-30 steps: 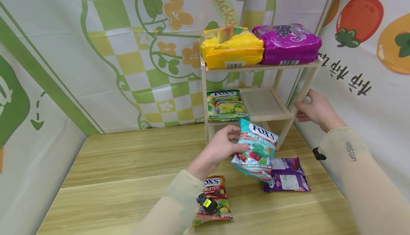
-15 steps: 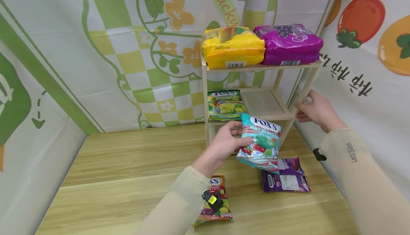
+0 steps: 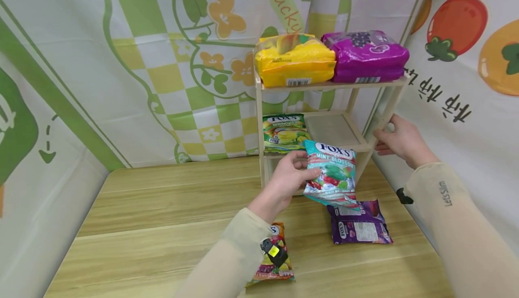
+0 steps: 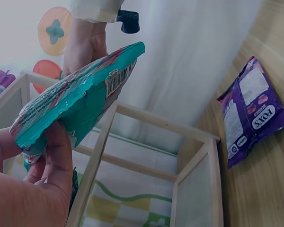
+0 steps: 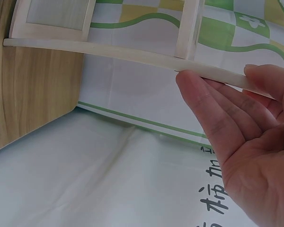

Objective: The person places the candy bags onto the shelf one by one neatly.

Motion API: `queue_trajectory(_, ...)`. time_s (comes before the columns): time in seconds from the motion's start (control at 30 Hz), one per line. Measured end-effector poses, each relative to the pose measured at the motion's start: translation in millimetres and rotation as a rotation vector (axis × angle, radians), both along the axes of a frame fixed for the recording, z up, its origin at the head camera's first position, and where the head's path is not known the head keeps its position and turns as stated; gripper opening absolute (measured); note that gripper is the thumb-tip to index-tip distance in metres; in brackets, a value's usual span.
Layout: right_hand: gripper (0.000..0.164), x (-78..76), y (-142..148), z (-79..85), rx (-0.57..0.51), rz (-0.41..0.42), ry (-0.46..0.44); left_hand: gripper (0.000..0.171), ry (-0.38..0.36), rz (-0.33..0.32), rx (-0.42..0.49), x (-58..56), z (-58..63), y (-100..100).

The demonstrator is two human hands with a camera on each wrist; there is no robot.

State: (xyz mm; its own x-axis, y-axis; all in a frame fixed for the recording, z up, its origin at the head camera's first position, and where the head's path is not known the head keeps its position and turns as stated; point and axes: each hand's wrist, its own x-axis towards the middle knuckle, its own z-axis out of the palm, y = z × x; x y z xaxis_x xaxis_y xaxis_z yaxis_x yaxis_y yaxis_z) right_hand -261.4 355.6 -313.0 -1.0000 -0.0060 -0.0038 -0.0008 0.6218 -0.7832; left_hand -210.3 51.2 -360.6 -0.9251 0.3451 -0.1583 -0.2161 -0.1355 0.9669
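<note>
My left hand (image 3: 287, 176) pinches the left edge of a teal Fox's Mint Blossom candy bag (image 3: 332, 174), thumb in front and fingers behind. The bag is tilted in the air before the middle shelf of a small wooden rack (image 3: 259, 131). In the left wrist view the teal bag (image 4: 80, 101) shows from its end, with a barcode. My right hand (image 3: 405, 140) grips the rack's right front post; in the right wrist view the thumb and fingers lie on either side of that post (image 5: 132, 56). A green Fox's candy bag (image 3: 285, 132) lies on the middle shelf's left half.
On the top shelf sit a yellow pack (image 3: 295, 61) and a purple pack (image 3: 365, 57). A purple Fox's bag (image 3: 362, 226) lies face down on the wooden table (image 3: 162, 217). An orange-red candy bag (image 3: 279, 262) is partly hidden under my left forearm. Printed cloth walls surround the table.
My left hand has carried the teal bag up and slightly right, toward the middle shelf, and the bag has turned more upright. My right hand stays on the post.
</note>
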Motion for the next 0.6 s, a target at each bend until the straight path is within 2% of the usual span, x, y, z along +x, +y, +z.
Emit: queue_trajectory(0.6, 0.058, 1.3, -1.2, 0.7, -0.004, -0.008, -0.007, 0.054, -0.048, 0.056, 0.099, -1.9, -0.8, 6.2)
